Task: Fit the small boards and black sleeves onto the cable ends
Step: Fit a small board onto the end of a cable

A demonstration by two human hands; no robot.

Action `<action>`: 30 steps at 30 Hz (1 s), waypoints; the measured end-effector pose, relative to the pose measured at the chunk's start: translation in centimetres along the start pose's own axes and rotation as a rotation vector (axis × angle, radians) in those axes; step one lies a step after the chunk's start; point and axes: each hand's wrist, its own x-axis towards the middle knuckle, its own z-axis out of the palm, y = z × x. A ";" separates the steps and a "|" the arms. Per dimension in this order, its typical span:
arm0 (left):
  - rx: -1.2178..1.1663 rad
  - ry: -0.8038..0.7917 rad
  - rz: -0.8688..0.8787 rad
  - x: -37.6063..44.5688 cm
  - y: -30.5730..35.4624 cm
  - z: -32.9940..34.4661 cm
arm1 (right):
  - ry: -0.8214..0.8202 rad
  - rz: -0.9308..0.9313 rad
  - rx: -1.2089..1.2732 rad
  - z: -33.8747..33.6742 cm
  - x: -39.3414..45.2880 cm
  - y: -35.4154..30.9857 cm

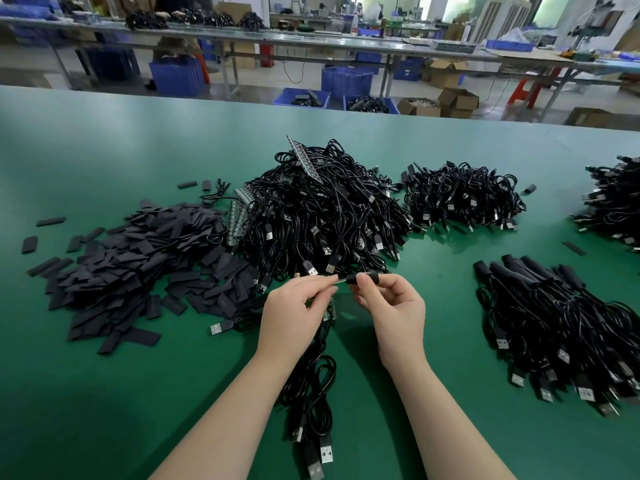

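While both hands were raised just above the green worktop point(104, 393), the right hand point(388, 306) pinched a short black sleeve point(363, 278) between thumb and forefinger, its other fingers curled. The sleeve's long axis lay roughly level, running left to right, with its open end facing the left hand. The left hand point(294, 313) pinched a thin cable end point(341, 280) at its fingertips, pointed rightward at the sleeve mouth; the tip met the sleeve, though how far it had entered could not be told. A small greenish board point(330, 311) showed beneath the left palm, partly hidden. From under the left hand a bundle of black cables point(311, 393) hung toward the near edge, ending in USB plugs point(320, 455).

Just beyond the hands lay a large heap of black USB cables point(322, 209), with strips of small boards point(304, 157) leaning on its far left side. To the left lay a wide pile of flat black sleeves point(138, 258). A smaller cable pile point(464, 195) lay beyond to the right, and near the right hand lay a heap of cables with sleeves fitted point(554, 323).
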 end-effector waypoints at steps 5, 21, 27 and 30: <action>-0.024 0.018 -0.013 0.0 -0.1 -0.1 | 0.000 -0.004 -0.005 -0.1 0.0 -0.1; -0.071 0.004 -0.020 0.0 -0.3 0.0 | -0.048 0.031 -0.002 0.0 -0.1 -0.3; -0.060 -0.012 0.012 -0.2 -0.4 0.1 | -0.100 0.029 -0.063 -0.1 0.1 0.0; -0.079 -0.042 -0.040 -0.3 -0.3 0.0 | -0.130 0.034 -0.083 -0.2 0.2 0.1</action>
